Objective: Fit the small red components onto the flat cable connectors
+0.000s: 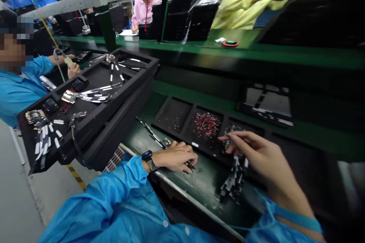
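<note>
My left hand, with a watch on its wrist, is closed over a small circuit board on the green bench top. Part of another board with a long dark flex strip shows just behind the fingers. Thumb and index finger of my right hand come together in a pinch above the black compartment tray; whatever is between them is too small to tell. A compartment of that tray holds a pile of small red-wired parts. Below my right hand lies a bunch of black-and-white flex strips.
At left, stacked black foam trays carry boards with flex strips. Beyond the parts tray lies a dark tray with a grey panel. A co-worker in blue sits at left; others work across the green shelf.
</note>
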Tool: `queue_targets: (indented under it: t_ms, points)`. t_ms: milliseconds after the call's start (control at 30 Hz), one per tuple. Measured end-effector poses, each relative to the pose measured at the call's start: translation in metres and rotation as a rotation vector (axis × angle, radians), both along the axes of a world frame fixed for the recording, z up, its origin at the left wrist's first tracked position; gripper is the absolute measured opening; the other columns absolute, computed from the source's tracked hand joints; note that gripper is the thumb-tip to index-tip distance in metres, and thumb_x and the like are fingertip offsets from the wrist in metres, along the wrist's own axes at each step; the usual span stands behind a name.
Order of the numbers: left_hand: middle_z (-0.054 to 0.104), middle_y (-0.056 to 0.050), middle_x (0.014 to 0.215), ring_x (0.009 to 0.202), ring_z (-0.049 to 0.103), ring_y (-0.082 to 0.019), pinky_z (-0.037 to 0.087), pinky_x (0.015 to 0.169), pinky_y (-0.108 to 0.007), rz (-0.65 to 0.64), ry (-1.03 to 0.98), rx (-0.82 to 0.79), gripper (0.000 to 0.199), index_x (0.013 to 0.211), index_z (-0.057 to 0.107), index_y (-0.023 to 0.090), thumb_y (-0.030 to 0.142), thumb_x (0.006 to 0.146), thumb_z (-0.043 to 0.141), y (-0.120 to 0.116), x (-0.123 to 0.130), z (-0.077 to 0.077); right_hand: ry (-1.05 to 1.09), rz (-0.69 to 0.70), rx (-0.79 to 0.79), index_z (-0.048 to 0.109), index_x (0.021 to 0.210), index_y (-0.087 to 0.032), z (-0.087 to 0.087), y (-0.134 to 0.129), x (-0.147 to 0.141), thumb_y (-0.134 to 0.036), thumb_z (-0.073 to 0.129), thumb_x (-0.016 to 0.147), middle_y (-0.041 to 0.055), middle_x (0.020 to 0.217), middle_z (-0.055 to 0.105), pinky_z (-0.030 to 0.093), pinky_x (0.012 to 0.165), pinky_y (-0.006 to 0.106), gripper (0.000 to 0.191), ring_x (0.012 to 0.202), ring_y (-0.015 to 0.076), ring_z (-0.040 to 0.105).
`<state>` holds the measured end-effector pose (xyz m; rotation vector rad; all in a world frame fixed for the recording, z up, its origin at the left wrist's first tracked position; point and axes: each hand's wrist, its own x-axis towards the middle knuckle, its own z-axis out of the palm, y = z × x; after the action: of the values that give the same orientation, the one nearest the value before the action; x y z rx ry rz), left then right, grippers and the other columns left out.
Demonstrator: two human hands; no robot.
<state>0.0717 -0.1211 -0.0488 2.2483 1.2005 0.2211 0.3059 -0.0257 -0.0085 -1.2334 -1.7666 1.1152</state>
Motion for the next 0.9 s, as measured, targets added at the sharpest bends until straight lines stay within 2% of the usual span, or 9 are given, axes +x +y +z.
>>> queue_targets:
  t_ms: [133, 267, 333, 467, 567, 700, 800, 900]
  points:
    - [0.064, -0.013, 0.127, 0.121, 0.056, -0.030, 0.042, 0.101, -0.042, -0.002, -0.054, 0.068, 0.021, 0.104, 0.066, 0.020, 0.032, 0.094, 0.080, -0.006, -0.002, 0.000, 0.082, -0.023, -0.046, 0.071, 0.090, -0.021, -0.012, 0.002, 0.003, -0.079, 0.078, 0.075, 0.0140, 0.086, 0.081, 0.051, 0.052, 0.034, 0.060, 0.053, 0.0193, 0.064]
    - [0.063, -0.016, 0.134, 0.130, 0.053, -0.032, 0.040, 0.111, -0.049, 0.009, -0.141, 0.169, 0.011, 0.103, 0.069, 0.018, 0.023, 0.095, 0.075, -0.012, -0.005, -0.005, 0.154, -0.020, -0.041, 0.071, 0.091, -0.020, -0.014, 0.001, 0.004, -0.074, 0.078, 0.080, 0.0130, 0.087, 0.082, 0.051, 0.050, 0.030, 0.055, 0.055, 0.0182, 0.067]
    - [0.062, -0.016, 0.138, 0.134, 0.052, -0.033, 0.037, 0.115, -0.052, 0.031, -0.206, 0.206, 0.004, 0.101, 0.070, 0.019, 0.019, 0.097, 0.070, -0.011, -0.007, -0.009, 0.181, -0.017, -0.036, 0.071, 0.090, -0.020, -0.016, 0.003, 0.004, -0.072, 0.077, 0.082, 0.0121, 0.087, 0.082, 0.051, 0.050, 0.029, 0.054, 0.056, 0.0180, 0.069]
    - [0.064, -0.013, 0.137, 0.134, 0.052, -0.033, 0.037, 0.116, -0.054, 0.068, -0.320, 0.183, 0.006, 0.094, 0.073, 0.020, 0.019, 0.097, 0.068, -0.001, -0.012, -0.009, 0.229, -0.020, -0.030, 0.068, 0.090, -0.020, -0.023, 0.006, 0.003, -0.069, 0.074, 0.086, 0.0105, 0.088, 0.082, 0.051, 0.049, 0.027, 0.050, 0.056, 0.0170, 0.071]
    - [0.071, -0.011, 0.122, 0.123, 0.057, -0.031, 0.040, 0.110, -0.051, 0.123, -0.375, 0.124, 0.011, 0.089, 0.076, 0.021, 0.024, 0.097, 0.069, 0.005, -0.017, 0.005, 0.234, 0.004, -0.044, 0.067, 0.092, -0.019, -0.026, 0.005, 0.002, -0.065, 0.074, 0.088, 0.0105, 0.089, 0.082, 0.051, 0.050, 0.026, 0.046, 0.059, 0.0166, 0.073]
    - [0.077, -0.008, 0.098, 0.098, 0.065, -0.025, 0.047, 0.097, -0.043, 0.222, -0.544, -0.030, 0.014, 0.095, 0.082, 0.022, 0.028, 0.095, 0.070, 0.011, -0.022, 0.037, 0.243, 0.045, -0.064, 0.067, 0.091, -0.018, -0.026, 0.002, -0.001, -0.063, 0.075, 0.089, 0.0104, 0.090, 0.082, 0.052, 0.052, 0.026, 0.046, 0.060, 0.0162, 0.073]
    - [0.079, -0.007, 0.096, 0.086, 0.068, -0.021, 0.051, 0.082, -0.034, 0.451, -0.760, -0.115, 0.024, 0.109, 0.084, 0.021, 0.030, 0.087, 0.080, 0.016, -0.018, 0.063, 0.266, 0.084, -0.084, 0.067, 0.091, -0.018, -0.024, -0.003, -0.005, -0.064, 0.077, 0.087, 0.0096, 0.089, 0.081, 0.053, 0.053, 0.026, 0.047, 0.060, 0.0160, 0.073]
    - [0.078, -0.007, 0.085, 0.071, 0.066, -0.017, 0.050, 0.066, -0.028, 0.652, -0.983, -0.155, 0.028, 0.104, 0.086, 0.017, 0.034, 0.081, 0.085, 0.027, -0.008, 0.080, 0.303, 0.129, -0.119, 0.068, 0.092, -0.018, -0.018, -0.010, -0.010, -0.062, 0.079, 0.087, 0.0090, 0.088, 0.081, 0.053, 0.053, 0.025, 0.046, 0.060, 0.0158, 0.073]
